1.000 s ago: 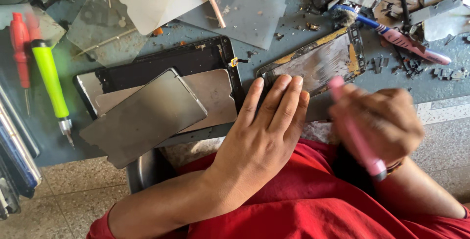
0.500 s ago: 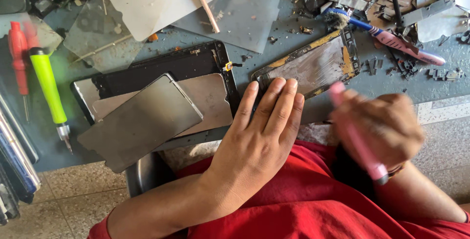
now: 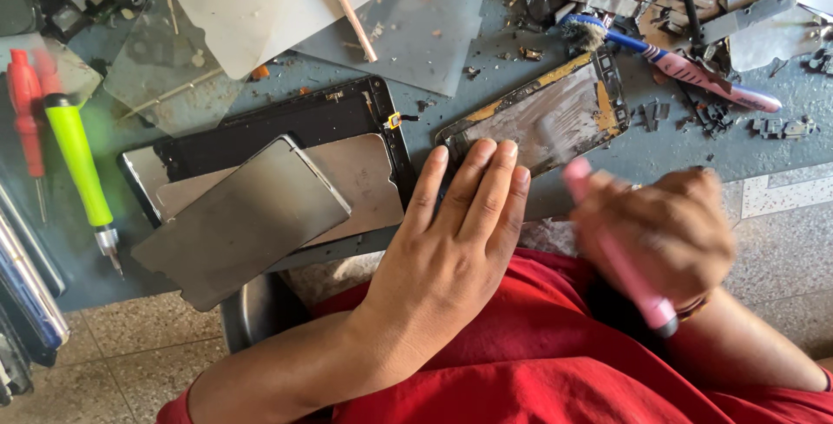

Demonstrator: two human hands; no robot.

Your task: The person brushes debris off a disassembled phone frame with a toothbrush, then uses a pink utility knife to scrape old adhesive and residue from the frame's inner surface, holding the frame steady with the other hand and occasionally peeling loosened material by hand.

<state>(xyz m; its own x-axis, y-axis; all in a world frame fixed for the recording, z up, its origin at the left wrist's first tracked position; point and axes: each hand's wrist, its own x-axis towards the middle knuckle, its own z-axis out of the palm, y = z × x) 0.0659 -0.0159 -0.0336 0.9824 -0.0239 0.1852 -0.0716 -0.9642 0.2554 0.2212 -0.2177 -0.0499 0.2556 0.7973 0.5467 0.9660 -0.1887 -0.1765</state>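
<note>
head view, looking down at a cluttered grey-blue workbench (image 3: 659, 159) and the person's own two hands above a red shirt (image 3: 538, 363).

the left hand (image 3: 451, 242) lies flat with fingers spread and straight, gripping nothing; its fingertips press on the near end of a stripped phone frame (image 3: 547, 111), seemingly to pin it so it cannot slide. the frame lies at a slant on the bench, its scraped metal face up with yellow glue residue along the edges.

the right hand (image 3: 664, 233) is curled closed around a pink tool (image 3: 620, 259), blurred, with its upper end held just beside the frame's near edge; the tip is not clear enough to tell whether it touches.

to the left, just beside the pinning hand, a black tablet frame (image 3: 286, 124) holds a grey metal plate (image 3: 243, 220) lying loose across it. further left lie a green-handled screwdriver (image 3: 78, 159) and a red one (image 3: 26, 111). beyond the frame, a worn toothbrush (image 3: 668, 64), glass sheets (image 3: 399, 29) and small scraps crowd the bench.
</note>
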